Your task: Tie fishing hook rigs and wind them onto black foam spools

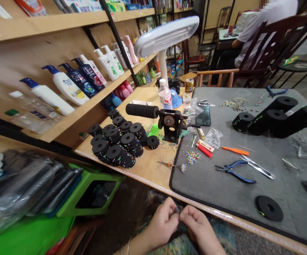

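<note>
My left hand and my right hand meet just in front of the table's near edge, above my lap. Both are closed, fingertips pinched close together around something too small to make out. On the grey mat beyond them lie blue-handled pliers, a pair of tweezers, an orange-handled tool and a red lighter. A small heap of coloured beads sits near the mat's left edge. At the right, a black foam disc with a centre hole lies flat.
Stacks of black foam discs crowd the table's left. A black winding device with a foam-covered rod stands behind, near a bottle and lamp. Tall foam stacks stand at right. Shelves hold pump bottles. A person sits beyond.
</note>
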`<state>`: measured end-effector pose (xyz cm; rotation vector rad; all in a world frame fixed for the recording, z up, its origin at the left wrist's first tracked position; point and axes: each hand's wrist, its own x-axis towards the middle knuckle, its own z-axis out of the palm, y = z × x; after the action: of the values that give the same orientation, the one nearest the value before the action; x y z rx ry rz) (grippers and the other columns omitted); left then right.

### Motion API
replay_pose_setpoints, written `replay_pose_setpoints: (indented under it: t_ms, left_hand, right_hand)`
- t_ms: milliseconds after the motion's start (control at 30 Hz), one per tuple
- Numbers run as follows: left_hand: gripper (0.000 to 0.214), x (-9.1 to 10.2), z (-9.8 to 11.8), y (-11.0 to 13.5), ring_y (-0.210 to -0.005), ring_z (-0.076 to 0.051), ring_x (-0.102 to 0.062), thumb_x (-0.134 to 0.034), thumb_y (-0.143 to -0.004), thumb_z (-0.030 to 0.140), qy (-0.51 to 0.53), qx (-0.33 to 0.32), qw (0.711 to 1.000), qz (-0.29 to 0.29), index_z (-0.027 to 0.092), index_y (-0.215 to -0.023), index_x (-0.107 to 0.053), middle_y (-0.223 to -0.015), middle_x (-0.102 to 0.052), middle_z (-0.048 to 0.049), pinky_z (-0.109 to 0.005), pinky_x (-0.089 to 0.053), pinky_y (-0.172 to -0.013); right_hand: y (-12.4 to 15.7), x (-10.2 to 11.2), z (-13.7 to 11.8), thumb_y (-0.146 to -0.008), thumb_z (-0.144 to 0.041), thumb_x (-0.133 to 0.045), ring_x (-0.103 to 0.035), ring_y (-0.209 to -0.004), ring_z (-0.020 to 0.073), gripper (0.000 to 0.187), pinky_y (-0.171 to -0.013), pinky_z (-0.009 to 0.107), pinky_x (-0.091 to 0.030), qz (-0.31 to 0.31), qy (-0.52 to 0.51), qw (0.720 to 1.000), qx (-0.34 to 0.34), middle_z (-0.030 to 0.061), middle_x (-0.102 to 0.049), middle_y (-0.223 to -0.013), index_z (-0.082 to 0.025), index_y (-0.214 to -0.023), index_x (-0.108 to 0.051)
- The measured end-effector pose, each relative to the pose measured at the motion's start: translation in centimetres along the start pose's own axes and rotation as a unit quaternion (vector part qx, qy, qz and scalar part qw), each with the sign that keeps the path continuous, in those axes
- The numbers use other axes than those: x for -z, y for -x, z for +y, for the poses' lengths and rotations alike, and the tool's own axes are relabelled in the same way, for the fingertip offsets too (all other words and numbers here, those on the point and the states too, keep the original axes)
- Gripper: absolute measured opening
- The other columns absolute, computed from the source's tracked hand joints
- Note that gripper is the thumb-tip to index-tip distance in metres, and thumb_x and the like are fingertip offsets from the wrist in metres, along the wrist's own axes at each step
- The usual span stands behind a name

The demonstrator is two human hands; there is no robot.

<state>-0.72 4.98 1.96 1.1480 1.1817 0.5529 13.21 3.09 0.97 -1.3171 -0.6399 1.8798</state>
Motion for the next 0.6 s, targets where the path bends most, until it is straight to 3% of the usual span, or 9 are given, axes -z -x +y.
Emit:
replay_pose_setpoints:
  t_ms: [167,400,600]
  left_hand:
    - [0.016,0.10,0.50,0.09,-0.041,-0.006,-0.032,-0.051,-0.080,0.016,-0.025,-0.002,1.000,-0.002,0.021,-0.072,-0.039,-0.047,-0.037,0.0110,-0.020,-0.022,-0.044]
    - [0.018,-0.03,0.42,-0.09,-0.043,-0.006,-0.033,-0.056,-0.079,0.020,-0.017,-0.005,1.000,0.003,0.021,-0.070,-0.040,-0.049,-0.038,0.0108,-0.020,-0.022,-0.045]
    - [0.021,-0.26,0.18,-0.22,-0.039,-0.006,-0.033,-0.054,-0.081,0.029,-0.012,0.013,1.000,-0.010,0.022,-0.071,-0.037,-0.046,-0.038,0.0113,-0.020,-0.023,-0.042]
  right_hand:
    - [0.13,0.24,-0.77,-0.069,-0.048,-0.065,-0.027,-0.050,0.0103,0.034,-0.050,0.024,-0.025,0.006,0.066,0.996,0.062,-0.0082,-0.035,-0.052,-0.020,-0.059,-0.049]
    - [0.14,0.25,-0.51,-0.070,-0.046,-0.063,-0.029,-0.052,0.0115,0.028,-0.051,0.024,-0.025,0.033,0.122,0.989,0.079,-0.0087,-0.034,-0.053,-0.019,-0.069,-0.054]
    - [0.02,0.21,-0.33,-0.069,-0.044,-0.067,-0.030,-0.048,0.0104,0.027,-0.048,0.023,-0.026,0.049,0.090,0.991,0.089,-0.0097,-0.034,-0.051,-0.019,-0.069,-0.056]
